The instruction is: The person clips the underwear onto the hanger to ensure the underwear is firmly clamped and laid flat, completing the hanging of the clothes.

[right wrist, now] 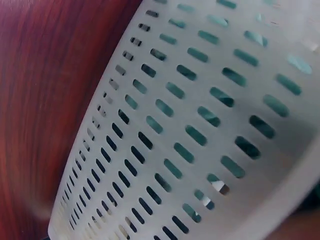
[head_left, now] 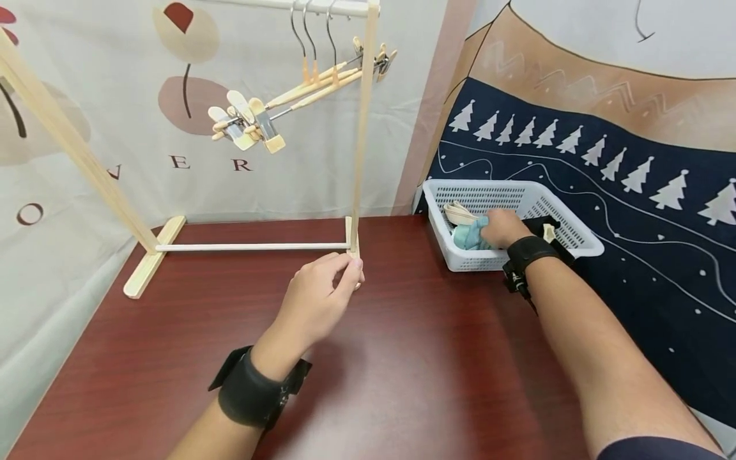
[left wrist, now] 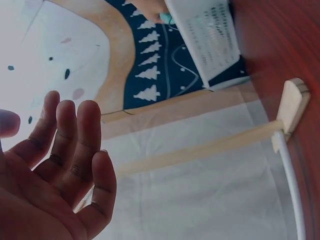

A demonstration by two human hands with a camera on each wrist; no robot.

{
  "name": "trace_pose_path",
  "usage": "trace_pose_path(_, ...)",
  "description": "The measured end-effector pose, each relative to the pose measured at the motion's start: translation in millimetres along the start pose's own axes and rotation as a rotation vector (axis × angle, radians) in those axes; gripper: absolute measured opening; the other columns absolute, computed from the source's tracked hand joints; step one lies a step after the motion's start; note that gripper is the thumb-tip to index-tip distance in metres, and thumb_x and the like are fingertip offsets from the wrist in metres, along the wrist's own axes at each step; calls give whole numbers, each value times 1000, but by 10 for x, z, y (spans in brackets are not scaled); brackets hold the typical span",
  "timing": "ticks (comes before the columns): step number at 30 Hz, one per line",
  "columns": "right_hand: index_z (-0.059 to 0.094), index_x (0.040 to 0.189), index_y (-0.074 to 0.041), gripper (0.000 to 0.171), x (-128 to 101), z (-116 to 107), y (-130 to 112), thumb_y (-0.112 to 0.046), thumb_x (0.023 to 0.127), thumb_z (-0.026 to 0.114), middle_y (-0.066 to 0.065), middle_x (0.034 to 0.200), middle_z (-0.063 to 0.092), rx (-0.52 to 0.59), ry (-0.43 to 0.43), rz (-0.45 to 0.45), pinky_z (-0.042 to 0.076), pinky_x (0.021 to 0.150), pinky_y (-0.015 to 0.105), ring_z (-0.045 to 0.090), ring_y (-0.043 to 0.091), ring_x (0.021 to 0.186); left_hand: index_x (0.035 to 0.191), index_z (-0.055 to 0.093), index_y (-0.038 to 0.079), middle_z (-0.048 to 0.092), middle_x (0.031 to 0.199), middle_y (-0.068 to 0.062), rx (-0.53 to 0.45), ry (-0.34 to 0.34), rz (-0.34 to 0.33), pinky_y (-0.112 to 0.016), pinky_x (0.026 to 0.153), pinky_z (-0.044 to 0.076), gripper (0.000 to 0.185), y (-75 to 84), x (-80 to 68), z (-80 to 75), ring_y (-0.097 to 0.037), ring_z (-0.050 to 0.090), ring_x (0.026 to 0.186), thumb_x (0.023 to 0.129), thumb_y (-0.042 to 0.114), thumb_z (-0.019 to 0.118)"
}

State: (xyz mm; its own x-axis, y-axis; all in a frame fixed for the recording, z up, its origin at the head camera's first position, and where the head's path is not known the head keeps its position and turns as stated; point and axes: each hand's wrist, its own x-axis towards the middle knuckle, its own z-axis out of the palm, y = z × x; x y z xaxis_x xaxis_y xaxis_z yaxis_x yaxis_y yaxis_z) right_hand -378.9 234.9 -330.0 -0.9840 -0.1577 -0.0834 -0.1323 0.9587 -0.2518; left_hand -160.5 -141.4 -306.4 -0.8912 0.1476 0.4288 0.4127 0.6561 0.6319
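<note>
My right hand (head_left: pixel 503 229) reaches into a white perforated plastic basket (head_left: pixel 468 260) and grips a bunched light blue cloth (head_left: pixel 473 235); its fingertips are hidden in the folds. Through the basket's slots in the right wrist view, blue-green fabric shows. Cream cloth (head_left: pixel 459 213) and a dark cloth (head_left: pixel 537 225) lie beside it. My left hand (head_left: pixel 318 295) hovers over the table in front of the wooden rack's right foot, holding nothing. In the left wrist view its fingers (left wrist: pixel 89 135) are loosely bent and apart.
The wooden rack's post (head_left: pixel 365 128) and white lower bar (head_left: pixel 253 246) stand at the back left. Several clip hangers (head_left: pixel 313 86) hang together from its top bar. A printed cloth (head_left: pixel 632 211) borders the dark red table (head_left: pixel 397 370) on the right.
</note>
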Motion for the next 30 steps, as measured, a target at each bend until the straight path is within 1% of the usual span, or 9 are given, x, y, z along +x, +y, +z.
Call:
trace_pose_path(3,61,99,1,23,-105,-107,-112,-2,84,44,16,77,50,64,194,-33,35,60,36,33,21,55,83,64,28,59,80,13,-16,-7,9,-29,70,45,27,51,-41,-23,-7,54,70,103,34,47)
trace_pose_path(4,55,84,-5,11,-142,-152,-168,-1,83,44,9,68,39,88,261,-49,31,56,34,25,18,52,83,64,28,59,80,13,-18,-15,7,-29,70,46,27,63,-54,-24,-7,55,70,103,34,47)
trace_pose_path(5,50,80,-7,10,-174,-198,-224,1,83,44,7,66,35,117,321,-65,28,55,33,21,17,52,83,65,27,59,81,13,-18,-23,6,-29,71,46,26,70,-67,-22,-6,55,71,102,33,48)
trace_pose_path(7,29,71,-14,25,-216,-297,-340,4,80,45,1,64,22,153,444,-92,25,56,32,19,18,56,84,65,27,60,82,14,-13,-42,3,-29,72,46,25,79,-90,-13,-6,56,71,102,33,49)
trace_pose_path(12,29,69,-13,26,-318,-607,-601,6,79,43,1,67,19,230,621,-136,20,57,31,16,19,59,82,64,25,58,80,14,4,-67,8,-30,69,46,23,77,-99,13,-5,55,68,100,30,50)
trace_pose_path(18,32,70,-10,21,-537,-983,-957,5,82,39,1,69,21,399,674,-245,19,58,29,18,17,59,84,63,25,57,81,12,-5,-65,16,-30,70,46,19,57,-60,39,-6,56,71,98,28,50)
trace_pose_path(22,36,69,-10,25,-711,-1078,-1265,6,88,39,-1,65,25,609,637,-340,23,55,28,28,16,57,100,65,24,62,95,7,-34,-37,-5,-33,75,48,13,25,-30,43,-10,59,83,96,27,53)
trace_pose_path(27,39,67,-12,30,-963,-1029,-1645,9,87,40,-3,61,28,791,575,-473,25,53,26,34,15,55,131,54,22,58,121,2,-68,13,6,-41,91,49,37,16,-14,40,-17,58,111,95,28,59)
trace_pose_path(30,40,65,-12,30,-1099,-950,-1823,9,88,44,-4,59,28,840,526,-541,26,53,26,34,14,54,141,45,24,55,128,4,-149,-14,53,-41,97,48,50,45,-32,32,-15,54,121,94,27,61)
